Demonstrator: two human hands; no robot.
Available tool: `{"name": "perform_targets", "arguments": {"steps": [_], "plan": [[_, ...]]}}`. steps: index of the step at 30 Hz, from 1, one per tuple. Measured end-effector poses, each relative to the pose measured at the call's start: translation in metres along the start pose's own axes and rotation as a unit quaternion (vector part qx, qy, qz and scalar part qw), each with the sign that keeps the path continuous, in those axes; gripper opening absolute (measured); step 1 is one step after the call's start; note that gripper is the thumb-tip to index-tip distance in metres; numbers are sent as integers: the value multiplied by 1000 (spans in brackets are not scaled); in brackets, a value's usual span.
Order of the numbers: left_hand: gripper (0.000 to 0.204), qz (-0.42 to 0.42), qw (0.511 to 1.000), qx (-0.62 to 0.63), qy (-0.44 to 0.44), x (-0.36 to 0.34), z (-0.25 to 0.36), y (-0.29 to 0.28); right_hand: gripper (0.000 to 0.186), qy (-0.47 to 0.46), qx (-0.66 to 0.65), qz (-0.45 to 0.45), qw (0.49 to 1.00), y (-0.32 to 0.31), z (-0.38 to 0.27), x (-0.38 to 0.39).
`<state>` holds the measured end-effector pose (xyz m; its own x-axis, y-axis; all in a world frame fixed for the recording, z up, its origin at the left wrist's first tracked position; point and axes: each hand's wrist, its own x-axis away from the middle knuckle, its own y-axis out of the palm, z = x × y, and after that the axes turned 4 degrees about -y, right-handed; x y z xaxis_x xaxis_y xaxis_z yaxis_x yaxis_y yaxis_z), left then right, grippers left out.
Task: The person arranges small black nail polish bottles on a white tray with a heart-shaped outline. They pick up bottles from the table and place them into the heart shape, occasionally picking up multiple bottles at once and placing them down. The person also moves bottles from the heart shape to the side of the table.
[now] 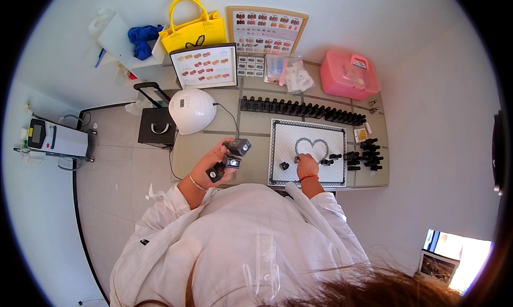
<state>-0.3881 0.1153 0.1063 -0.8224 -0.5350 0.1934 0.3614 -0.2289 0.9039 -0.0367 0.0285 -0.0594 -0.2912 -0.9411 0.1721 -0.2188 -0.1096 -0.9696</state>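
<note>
Raised near the table's front edge, my left hand is closed around several black nail polish bottles, their bases turned up toward me. My right hand reaches down over a white patterned mat with a lace border and a heart shape. Its fingers are pinched on a small dark nail polish bottle, mostly hidden by the hand. To its left, a single black bottle sits on the mat. A few dark bottles lie on the mat's right side.
Behind the mat runs a long row of black bottles; more lie in a cluster at right. A white nail lamp with a cord stands left. Farther back are colour charts, a yellow bag and a pink case.
</note>
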Motion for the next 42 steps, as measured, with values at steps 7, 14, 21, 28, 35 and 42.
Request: {"name": "perform_targets", "arguments": {"steps": [7,14,21,28,35,42], "plan": [[44,0,1000,6,-4,0,-2,0,15,-8,-6,11,1000,2,2,1],[43,7,999,35,-10,2,-1,7,16,-4,5,-4,1000,-7,-3,2],[46,-14,995,97,-27,1,-5,-8,16,-3,4,-4,1000,-2,0,1],[27,53,996,56,-40,3,-4,-2,16,-9,4,-8,1000,-1,1,0],[25,28,995,65,-74,4,-5,-6,14,-6,-6,-10,1000,-3,0,0],[27,24,993,65,-97,4,-6,-10,13,-12,3,-17,1000,-6,-1,0]]}}
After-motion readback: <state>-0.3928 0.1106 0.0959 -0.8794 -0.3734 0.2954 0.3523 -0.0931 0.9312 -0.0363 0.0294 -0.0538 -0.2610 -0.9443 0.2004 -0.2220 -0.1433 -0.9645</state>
